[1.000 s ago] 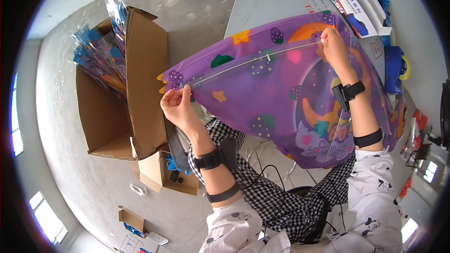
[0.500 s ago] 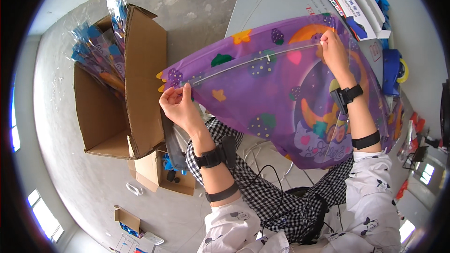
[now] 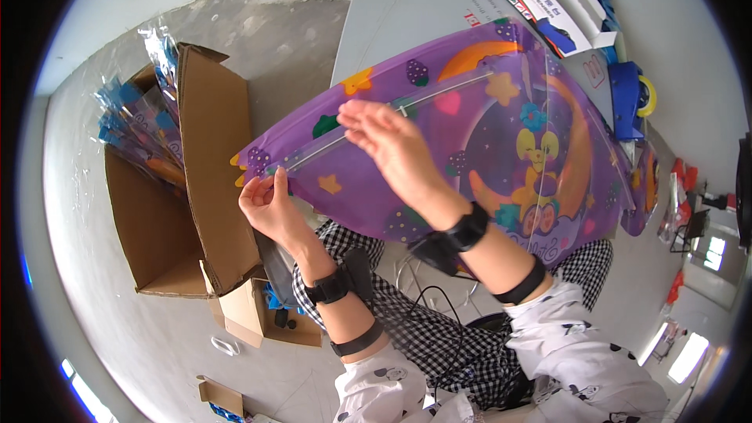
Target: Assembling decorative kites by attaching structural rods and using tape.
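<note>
A purple kite [image 3: 501, 164] printed with stars, strawberries and a moon with a cartoon animal spreads over the table edge and my lap. A thin pale rod [image 3: 446, 94] runs slantwise along it. At the kite's left corner, my left hand [image 3: 270, 207] pinches the edge near the rod's end, thumb against fingers. Over the middle of the rod hovers my right hand [image 3: 392, 153], its fingers stretched out and nothing visible in it. Whether the fingertips touch the kite I cannot tell.
A tall cardboard box [image 3: 219, 164] of plastic-wrapped packages [image 3: 149, 129] stands at left, a smaller open box [image 3: 294, 329] below it. On the grey table [image 3: 392, 16] are a white carton [image 3: 556, 0] and a blue tape dispenser [image 3: 625, 102] with yellow tape.
My right hand has let go of the kite's upper right part and moved left over the rod, fingers opened. My left hand keeps its pinch. The whole view has shifted slightly.
</note>
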### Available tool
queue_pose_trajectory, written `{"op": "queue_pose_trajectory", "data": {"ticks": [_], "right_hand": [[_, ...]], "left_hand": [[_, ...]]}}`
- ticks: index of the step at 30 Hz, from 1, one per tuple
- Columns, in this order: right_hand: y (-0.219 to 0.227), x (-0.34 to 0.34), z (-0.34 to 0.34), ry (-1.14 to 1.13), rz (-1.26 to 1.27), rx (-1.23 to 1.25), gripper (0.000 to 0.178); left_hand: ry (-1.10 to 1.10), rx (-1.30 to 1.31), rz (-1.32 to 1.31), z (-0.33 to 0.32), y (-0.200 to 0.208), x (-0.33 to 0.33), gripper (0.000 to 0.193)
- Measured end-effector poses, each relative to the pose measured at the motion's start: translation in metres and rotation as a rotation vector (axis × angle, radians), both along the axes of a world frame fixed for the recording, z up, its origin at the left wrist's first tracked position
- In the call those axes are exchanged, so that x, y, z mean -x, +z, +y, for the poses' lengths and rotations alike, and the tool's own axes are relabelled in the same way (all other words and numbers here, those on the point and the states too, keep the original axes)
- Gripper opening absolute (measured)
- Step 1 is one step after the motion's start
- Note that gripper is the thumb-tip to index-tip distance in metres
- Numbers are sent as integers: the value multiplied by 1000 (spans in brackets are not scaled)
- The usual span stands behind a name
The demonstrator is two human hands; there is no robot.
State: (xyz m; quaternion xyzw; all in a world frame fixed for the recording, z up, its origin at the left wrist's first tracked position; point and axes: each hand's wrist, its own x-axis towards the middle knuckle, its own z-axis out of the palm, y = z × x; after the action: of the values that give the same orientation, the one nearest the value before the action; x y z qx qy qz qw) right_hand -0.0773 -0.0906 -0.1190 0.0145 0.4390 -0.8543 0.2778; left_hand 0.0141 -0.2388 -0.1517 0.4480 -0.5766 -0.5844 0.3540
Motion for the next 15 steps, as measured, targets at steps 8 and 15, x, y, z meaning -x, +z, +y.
{"op": "queue_pose_trajectory", "data": {"ticks": [8, 15], "right_hand": [[-20, -2, -2, -107, -97, 16, 37], [-15, 9, 24, -276, 9, -112, 36]], "left_hand": [[12, 38, 3, 0, -2, -1, 31], [13, 42, -3, -1, -4, -1, 30]]}}
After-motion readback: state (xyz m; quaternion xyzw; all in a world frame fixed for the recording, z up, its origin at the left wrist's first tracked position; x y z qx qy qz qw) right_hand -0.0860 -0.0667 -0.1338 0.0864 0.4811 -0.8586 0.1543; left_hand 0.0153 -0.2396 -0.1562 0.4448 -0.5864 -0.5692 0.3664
